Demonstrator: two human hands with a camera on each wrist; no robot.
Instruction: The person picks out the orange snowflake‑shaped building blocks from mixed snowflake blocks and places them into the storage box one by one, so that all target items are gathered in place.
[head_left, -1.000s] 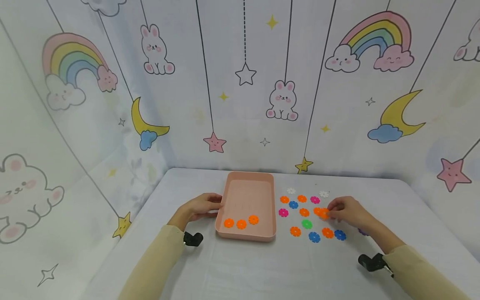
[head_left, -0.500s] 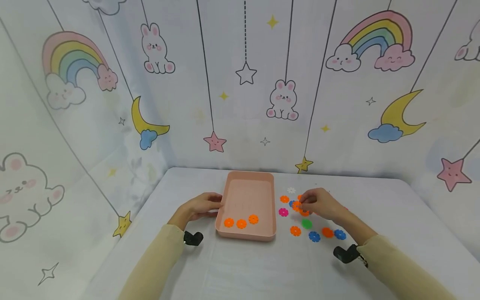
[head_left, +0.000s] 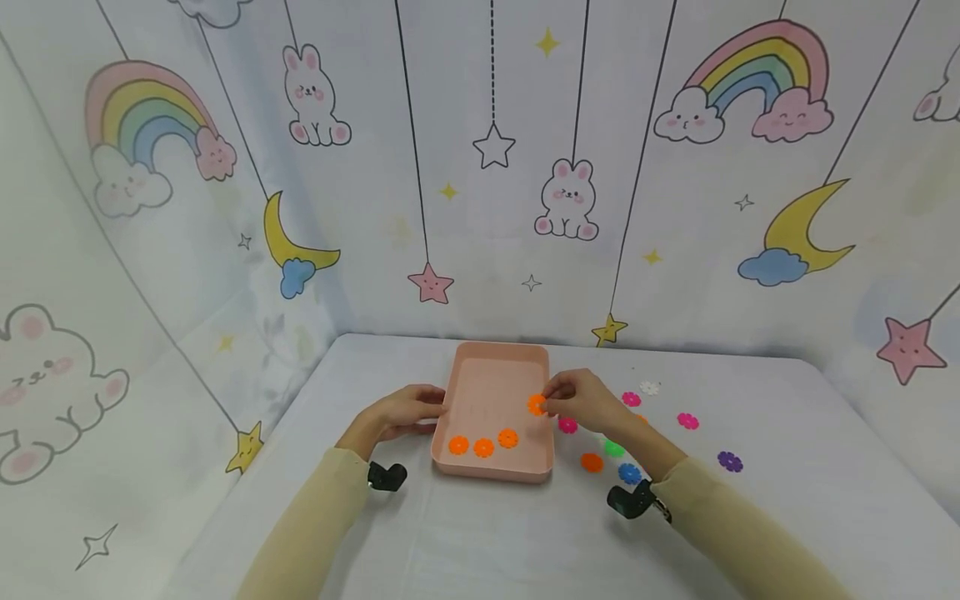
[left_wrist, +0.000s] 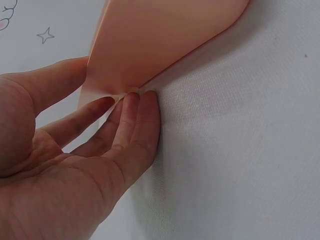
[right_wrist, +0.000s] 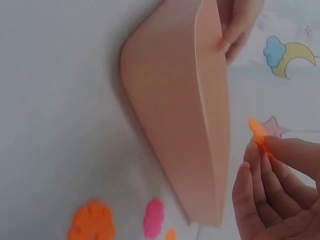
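One orange flower-shaped piece (head_left: 536,405), pinched in the right hand (head_left: 583,402), moves from among the loose pieces (head_left: 592,462) to the right side of the tray (head_left: 491,392); one purple piece (head_left: 730,462), earlier hidden behind the right arm (head_left: 720,508), shows uncovered.

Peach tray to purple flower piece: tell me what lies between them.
Head view: an orange piece, a green piece and a blue piece lie between the tray and the purple piece; the right arm covers part.
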